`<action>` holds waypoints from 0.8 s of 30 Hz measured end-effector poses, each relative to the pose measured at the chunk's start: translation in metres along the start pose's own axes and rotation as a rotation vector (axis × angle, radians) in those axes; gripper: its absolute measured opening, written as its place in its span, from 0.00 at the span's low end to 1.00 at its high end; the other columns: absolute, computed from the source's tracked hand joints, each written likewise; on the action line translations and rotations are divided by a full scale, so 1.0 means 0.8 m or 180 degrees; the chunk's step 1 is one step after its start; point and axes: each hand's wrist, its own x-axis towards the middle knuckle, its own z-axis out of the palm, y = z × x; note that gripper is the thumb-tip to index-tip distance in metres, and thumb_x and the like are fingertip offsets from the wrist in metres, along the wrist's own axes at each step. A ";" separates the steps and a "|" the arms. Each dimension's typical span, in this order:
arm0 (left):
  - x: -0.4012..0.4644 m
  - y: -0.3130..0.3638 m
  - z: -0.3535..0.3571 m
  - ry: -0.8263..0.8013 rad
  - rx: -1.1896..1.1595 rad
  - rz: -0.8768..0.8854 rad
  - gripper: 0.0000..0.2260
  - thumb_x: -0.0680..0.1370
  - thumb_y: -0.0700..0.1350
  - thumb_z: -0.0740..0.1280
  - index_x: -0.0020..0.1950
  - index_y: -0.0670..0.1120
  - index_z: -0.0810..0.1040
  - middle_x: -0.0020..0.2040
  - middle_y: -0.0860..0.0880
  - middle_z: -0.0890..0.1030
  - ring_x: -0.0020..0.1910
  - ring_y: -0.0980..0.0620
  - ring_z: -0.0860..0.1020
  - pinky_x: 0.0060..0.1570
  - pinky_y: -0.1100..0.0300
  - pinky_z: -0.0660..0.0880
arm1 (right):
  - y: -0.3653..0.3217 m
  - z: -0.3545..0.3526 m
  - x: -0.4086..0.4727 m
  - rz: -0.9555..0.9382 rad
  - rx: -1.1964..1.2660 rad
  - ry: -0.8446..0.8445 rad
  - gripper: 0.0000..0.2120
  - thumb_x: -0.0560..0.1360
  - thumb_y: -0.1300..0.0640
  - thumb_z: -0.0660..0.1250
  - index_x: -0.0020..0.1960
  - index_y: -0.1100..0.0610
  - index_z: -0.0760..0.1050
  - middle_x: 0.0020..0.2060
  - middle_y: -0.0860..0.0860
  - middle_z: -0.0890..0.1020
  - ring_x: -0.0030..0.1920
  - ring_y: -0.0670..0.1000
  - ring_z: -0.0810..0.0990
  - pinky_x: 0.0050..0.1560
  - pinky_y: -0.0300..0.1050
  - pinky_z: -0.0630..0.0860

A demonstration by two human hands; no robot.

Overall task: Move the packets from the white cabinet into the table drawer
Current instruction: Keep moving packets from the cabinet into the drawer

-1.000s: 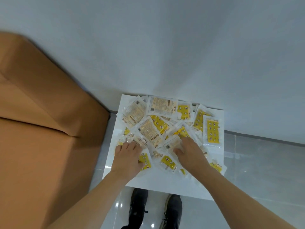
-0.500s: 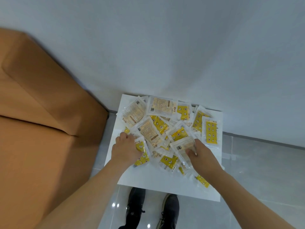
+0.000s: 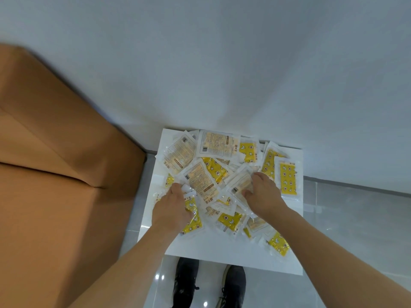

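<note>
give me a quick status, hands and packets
Left hand and right hand both gripping packets in the pile. Pile on white cabinet top. Drawer not in view. Nothing blocking.

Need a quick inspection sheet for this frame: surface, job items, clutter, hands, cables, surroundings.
Surface: white cabinet top, front strip bare.
Job's things: packets heaped loose, overlapping, yellow or printed faces; one yellow packet near the front right edge.
Clutter: nothing seen.
Hands: left hand on packets at the heap's left, fingers curled; right hand on packets at centre right; whether either has a grip cannot be told.
Cables: nothing seen.
Surroundings: brown cardboard to the left, grey wall behind, tiled floor, black shoes below the front edge.
</note>
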 end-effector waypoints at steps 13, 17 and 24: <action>0.006 -0.004 0.006 -0.0053 -0.0114 -0.0035 0.33 0.70 0.51 0.75 0.69 0.50 0.63 0.64 0.52 0.73 0.58 0.50 0.77 0.53 0.54 0.77 | 0.004 -0.009 0.015 -0.0139 -0.0274 -0.0107 0.24 0.76 0.47 0.65 0.69 0.56 0.71 0.73 0.52 0.66 0.73 0.54 0.62 0.73 0.52 0.59; 0.006 -0.003 0.006 -0.0031 -0.0149 -0.0044 0.31 0.69 0.50 0.75 0.67 0.50 0.63 0.62 0.52 0.74 0.56 0.50 0.77 0.53 0.54 0.77 | 0.004 -0.012 0.008 -0.0164 -0.0124 0.0025 0.22 0.75 0.49 0.66 0.67 0.56 0.73 0.69 0.51 0.68 0.69 0.54 0.66 0.68 0.50 0.62; 0.002 0.000 0.001 -0.0063 -0.0120 -0.0091 0.31 0.69 0.51 0.76 0.67 0.50 0.64 0.61 0.53 0.74 0.55 0.51 0.78 0.52 0.55 0.77 | 0.004 -0.006 -0.012 -0.0116 0.0122 0.0354 0.22 0.77 0.53 0.66 0.70 0.56 0.69 0.60 0.54 0.68 0.62 0.56 0.68 0.64 0.47 0.66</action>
